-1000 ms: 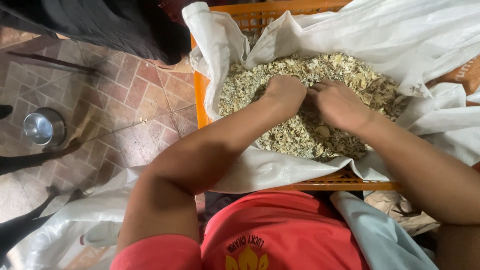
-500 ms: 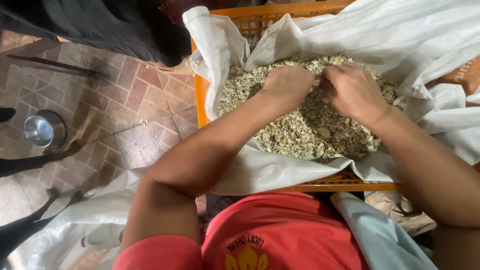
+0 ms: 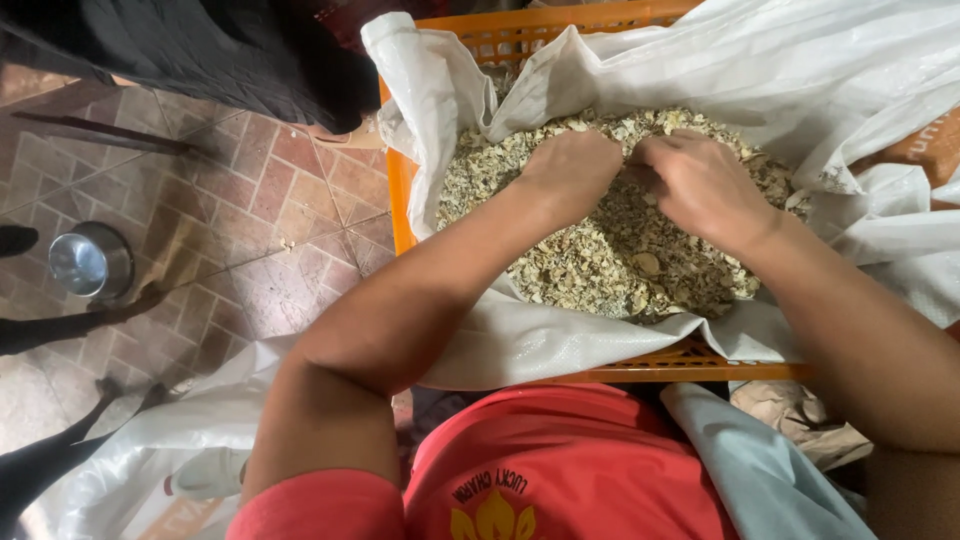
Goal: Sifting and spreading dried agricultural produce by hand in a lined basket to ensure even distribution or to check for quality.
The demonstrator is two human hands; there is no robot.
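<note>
Both hands are buried knuckle-deep in dried flakes (image 3: 620, 250); left hand (image 3: 572, 165) & right hand (image 3: 700, 185) have been drawn closer together vs. a sec ago, fingers curled, pinching flakes betw. them. Flakes are held in a white sack (image 3: 480, 90) lining an orange crate (image 3: 400, 200). Sack folds are crowding the pile's right side. Steel bowl (image 3: 88, 262) is left on tiled floor (image 3: 280, 220), well apart.

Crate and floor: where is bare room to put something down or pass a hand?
Bare tiled floor lies between the orange crate and the steel bowl. The crate is crowded: dried flakes fill the white sack, with the left hand and right hand in them.
</note>
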